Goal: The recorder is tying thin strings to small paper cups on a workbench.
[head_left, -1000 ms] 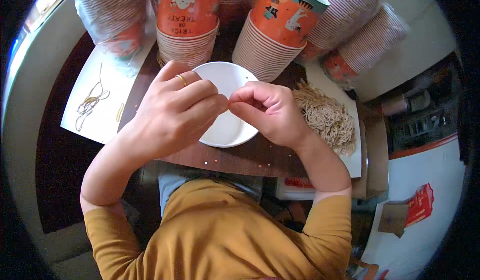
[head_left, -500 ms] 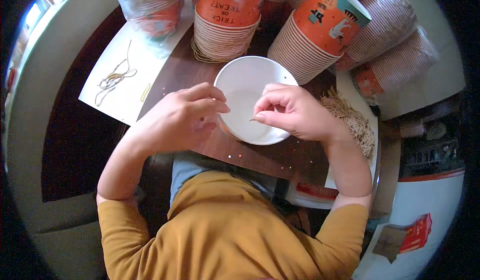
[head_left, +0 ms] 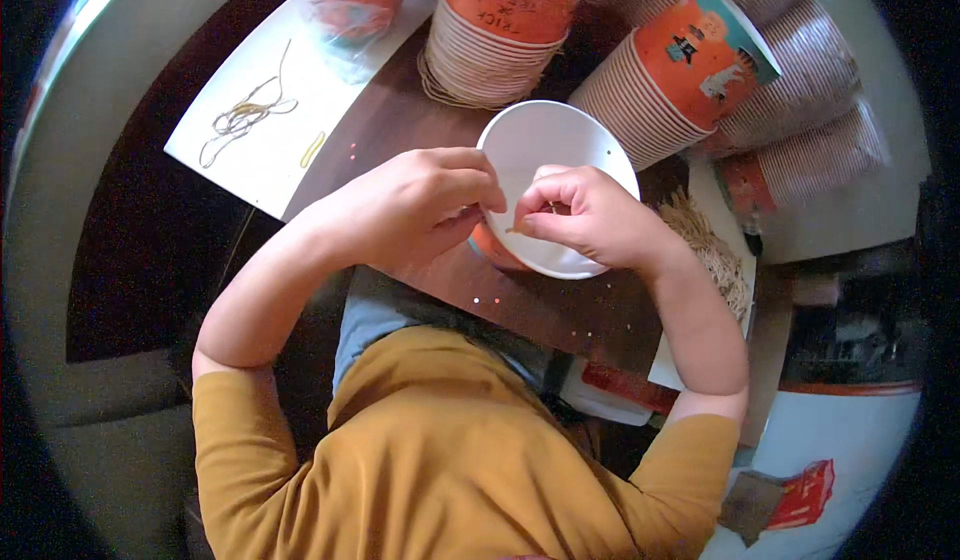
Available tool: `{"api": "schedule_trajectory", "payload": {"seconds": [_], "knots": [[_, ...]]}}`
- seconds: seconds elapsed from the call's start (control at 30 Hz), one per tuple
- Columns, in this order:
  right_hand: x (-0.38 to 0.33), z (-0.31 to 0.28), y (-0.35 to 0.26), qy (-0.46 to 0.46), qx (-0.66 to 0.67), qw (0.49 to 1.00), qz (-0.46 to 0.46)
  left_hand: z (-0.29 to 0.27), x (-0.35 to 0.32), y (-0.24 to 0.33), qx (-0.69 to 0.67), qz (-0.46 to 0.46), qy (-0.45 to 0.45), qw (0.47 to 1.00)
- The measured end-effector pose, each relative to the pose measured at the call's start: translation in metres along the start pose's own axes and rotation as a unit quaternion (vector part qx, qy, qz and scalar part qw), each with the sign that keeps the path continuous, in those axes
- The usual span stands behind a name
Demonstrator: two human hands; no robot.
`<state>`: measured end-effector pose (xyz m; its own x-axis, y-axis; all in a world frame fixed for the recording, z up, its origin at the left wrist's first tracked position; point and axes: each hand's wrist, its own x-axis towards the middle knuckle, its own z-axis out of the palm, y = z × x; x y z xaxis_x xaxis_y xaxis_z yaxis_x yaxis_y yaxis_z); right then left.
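Take the white-lined cup (head_left: 560, 125) as the reference for all positions.

Hazards:
1. Loss of the piece. Your right hand (head_left: 595, 215) pinches a thin tan piece (head_left: 514, 230) by little more than the thumb and forefinger tips. If the pinch relaxes, the piece could drop into the cup, because it is over the cup's mouth.
2. Displacement of the cup. Your left hand (head_left: 425, 200) is at the cup's left rim. A knock from its fingertips could tip or slide the cup, as neither hand visibly grips it.
3. Disturbed stock. The tan cord pile (head_left: 705, 255) lies to the right of the cup, beside your right forearm; a wide sweep could drag strands off. The stacked cups (head_left: 640, 90) stand close behind the cup on its right and could be bumped if it shifts backward.

Grip and position:
The right pinch is narrow and closed on the tan piece, whose short end projects leftward from the fingertips, over the cup's opening. Its full length is hidden by the fingers. Your left fingers are curled, fingertips toward the piece; you cannot tell from this view whether they hold anything or touch the rim.
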<state>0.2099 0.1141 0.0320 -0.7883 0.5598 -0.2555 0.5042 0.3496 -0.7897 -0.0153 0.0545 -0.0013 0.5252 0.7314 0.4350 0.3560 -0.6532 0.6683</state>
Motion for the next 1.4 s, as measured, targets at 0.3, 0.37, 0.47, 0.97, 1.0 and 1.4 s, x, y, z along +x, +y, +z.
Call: {"api": "schedule_trajectory", "payload": {"seconds": [0.3, 0.37, 0.47, 0.97, 1.0, 1.4], "knots": [[0.007, 0.001, 0.001, -0.025, 0.035, 0.999, 0.031, 0.004, -0.002, -0.006, -0.011, 0.028, 0.012, 0.999], [0.009, 0.002, 0.003, -0.022, 0.036, 0.999, 0.02, 0.004, -0.003, -0.007, -0.012, 0.039, 0.011, 0.999], [0.011, 0.004, 0.005, -0.027, 0.029, 0.999, 0.005, 0.004, -0.004, -0.008, -0.018, 0.042, 0.012, 0.999], [0.0, 0.008, -0.006, 0.026, 0.043, 0.999, 0.005, 0.058, -0.026, -0.008, 0.066, 0.008, 0.324, 0.944], [-0.002, 0.008, -0.008, 0.018, 0.05, 0.999, 0.009, 0.069, -0.032, -0.005, 0.086, -0.029, 0.353, 0.931], [-0.007, 0.016, -0.011, 0.036, 0.029, 0.999, 0.016, 0.1, -0.033, 0.009, 0.022, -0.053, 0.384, 0.922]]}}
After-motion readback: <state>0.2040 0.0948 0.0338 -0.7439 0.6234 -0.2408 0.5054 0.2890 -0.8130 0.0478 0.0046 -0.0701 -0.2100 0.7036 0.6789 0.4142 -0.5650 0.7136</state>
